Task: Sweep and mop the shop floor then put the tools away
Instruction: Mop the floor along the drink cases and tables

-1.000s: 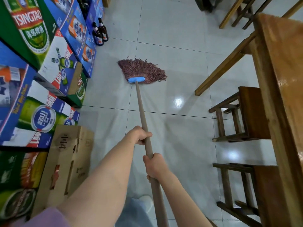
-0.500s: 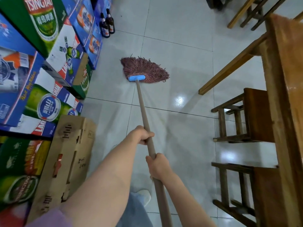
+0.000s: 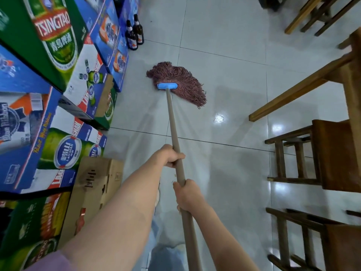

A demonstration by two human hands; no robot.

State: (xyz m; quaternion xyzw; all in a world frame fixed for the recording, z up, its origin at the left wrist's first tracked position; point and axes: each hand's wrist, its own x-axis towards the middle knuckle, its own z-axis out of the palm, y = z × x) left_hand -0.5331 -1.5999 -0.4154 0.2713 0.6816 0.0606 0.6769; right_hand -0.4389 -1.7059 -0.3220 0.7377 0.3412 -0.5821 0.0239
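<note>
Both hands were clamped on the mop handle [image 3: 174, 132], the left hand [image 3: 170, 156] higher, the right hand [image 3: 188, 194] just below. The reddish string mop head [image 3: 180, 85] lay on the tiled floor [image 3: 224, 65] near the stacked beer cartons [image 3: 64, 61]. A wide sideways stroke could likely topple the two beer bottles [image 3: 134, 34] standing at the cartons' far end. Cartons read TSINGTAO, LAOSHAN and Pabst Blue Ribbon.
</note>
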